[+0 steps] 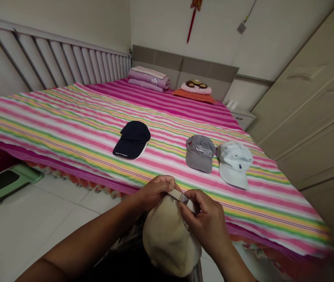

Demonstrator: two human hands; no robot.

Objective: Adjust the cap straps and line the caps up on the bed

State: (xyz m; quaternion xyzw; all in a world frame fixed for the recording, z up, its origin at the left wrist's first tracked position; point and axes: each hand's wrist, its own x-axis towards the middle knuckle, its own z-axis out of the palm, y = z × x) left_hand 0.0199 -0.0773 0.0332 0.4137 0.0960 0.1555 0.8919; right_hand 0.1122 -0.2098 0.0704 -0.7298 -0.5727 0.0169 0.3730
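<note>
A beige baseball cap (pixel 168 239) hangs crown-down between my hands at the bed's near edge, its back strap uppermost. My left hand (pixel 158 190) pinches one end of the strap. With thumb and finger, my right hand (pixel 205 215) grips the metal buckle (pixel 184 199) on that strap. Beyond them on the bed lie three more caps. The dark navy cap (pixel 133 139) is to the left, its brim facing left and toward me. To the right, the grey cap (pixel 200 152) with white lettering sits beside the pale blue-white cap (pixel 235 162).
A striped sheet (pixel 76 117) covers the bed. Folded purple bedding (pixel 149 80) and a pink-and-orange stack (pixel 194 90) lie by the headboard (pixel 164 58). A green plastic stool (pixel 11 186) stands on the floor at left. Wardrobe doors (pixel 310 109) rise on the right.
</note>
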